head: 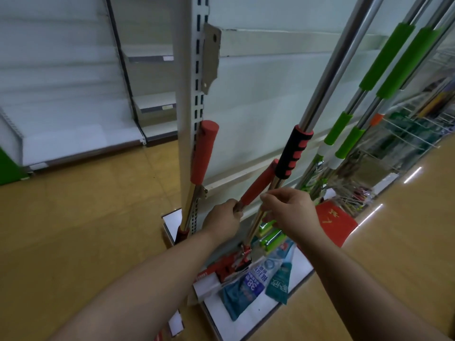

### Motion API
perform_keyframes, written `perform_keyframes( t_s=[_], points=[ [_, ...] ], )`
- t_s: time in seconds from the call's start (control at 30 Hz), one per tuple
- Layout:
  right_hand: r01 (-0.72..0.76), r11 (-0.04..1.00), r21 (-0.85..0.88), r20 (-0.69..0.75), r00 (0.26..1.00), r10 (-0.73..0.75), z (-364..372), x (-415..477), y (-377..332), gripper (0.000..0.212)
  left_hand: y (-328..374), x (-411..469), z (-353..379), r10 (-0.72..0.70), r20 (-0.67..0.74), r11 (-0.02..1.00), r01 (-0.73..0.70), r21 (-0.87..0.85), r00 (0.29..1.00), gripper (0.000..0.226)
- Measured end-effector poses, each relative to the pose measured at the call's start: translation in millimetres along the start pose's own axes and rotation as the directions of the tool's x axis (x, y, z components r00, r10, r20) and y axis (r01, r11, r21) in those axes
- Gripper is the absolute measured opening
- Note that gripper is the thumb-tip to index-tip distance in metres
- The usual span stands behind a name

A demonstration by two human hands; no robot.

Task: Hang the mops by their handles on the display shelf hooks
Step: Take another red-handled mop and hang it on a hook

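My left hand (225,219) grips the lower end of a red foam lever (258,184) on a mop whose steel pole carries a black and red grip (294,152) and runs up to the right. My right hand (291,212) pinches that pole just below the grip. The mop's red head mechanism (234,263) sits low, above packaged mop heads with blue and teal labels (256,281). A second mop with a red foam handle (205,153) stands against the slotted white upright (188,107). Two mops with green grips (386,57) hang at the right.
The white base shelf (246,318) holds the mop heads. A red mat (336,223) lies on the tan floor. Wire racks with goods (406,134) stand at the right. White shelving (73,82) stands at the left. A grey bracket (210,57) sticks out from the upright.
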State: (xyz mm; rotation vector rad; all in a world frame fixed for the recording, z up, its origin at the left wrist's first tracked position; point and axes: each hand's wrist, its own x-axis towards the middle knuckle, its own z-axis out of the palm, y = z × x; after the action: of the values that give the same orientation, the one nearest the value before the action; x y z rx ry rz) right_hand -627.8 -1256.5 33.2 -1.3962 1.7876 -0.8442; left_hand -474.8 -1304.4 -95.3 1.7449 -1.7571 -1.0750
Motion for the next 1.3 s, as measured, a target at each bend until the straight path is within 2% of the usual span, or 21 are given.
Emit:
perform_keyframes(
  t_s=[0.17, 0.33, 0.4, 0.5, 0.57, 0.83, 0.93, 1.0, 1.3],
  points=[
    [-0.017, 0.992, -0.123, 0.016, 1.000, 0.019, 11, 9, 7, 0.037, -7, -15, -12, 0.005, -0.020, 1.000, -0.005, 0.005, 1.000, 0.023],
    [-0.047, 0.995, -0.087, 0.057, 0.997, 0.052, 23, 9, 4, 0.060, -14, -33, -19, -0.010, -0.031, 1.000, 0.010, -0.002, 0.999, 0.028],
    [-0.032, 0.999, -0.028, 0.101, 0.994, 0.035, 27, 6, 0, 0.056, -14, -42, -21, -0.014, -0.038, 1.000, 0.014, -0.023, 0.999, 0.029],
    [0.032, 0.999, 0.021, 0.174, 0.984, -0.035, 36, 0, -7, 0.022, -18, -58, -25, -0.016, -0.030, 0.998, 0.014, -0.068, 0.999, 0.030],
    [0.078, 0.996, 0.050, 0.202, 0.976, -0.087, 42, -3, -11, 0.011, -21, -69, -30, -0.006, -0.041, 0.995, 0.001, -0.100, 0.999, 0.030],
    [0.219, 0.974, 0.061, 0.336, 0.914, -0.226, 72, -19, -38, 0.010, -51, -103, -75, -0.041, -0.073, 0.985, 0.028, -0.173, 0.997, 0.038],
    [0.286, 0.956, 0.068, 0.332, 0.897, -0.291, 93, -28, -55, 0.014, -63, -117, -98, -0.061, -0.058, 0.964, 0.044, -0.261, 0.996, 0.022],
    [0.336, 0.940, 0.059, 0.342, 0.878, -0.336, 107, -34, -67, 0.016, -71, -125, -115, -0.067, -0.072, 0.955, 0.043, -0.295, 0.995, 0.020],
    [0.493, 0.868, 0.055, 0.417, 0.779, -0.469, 157, -64, -115, 0.020, -96, -165, -175, -0.111, -0.130, 0.954, 0.069, -0.293, 0.985, 0.028]
  ],
)
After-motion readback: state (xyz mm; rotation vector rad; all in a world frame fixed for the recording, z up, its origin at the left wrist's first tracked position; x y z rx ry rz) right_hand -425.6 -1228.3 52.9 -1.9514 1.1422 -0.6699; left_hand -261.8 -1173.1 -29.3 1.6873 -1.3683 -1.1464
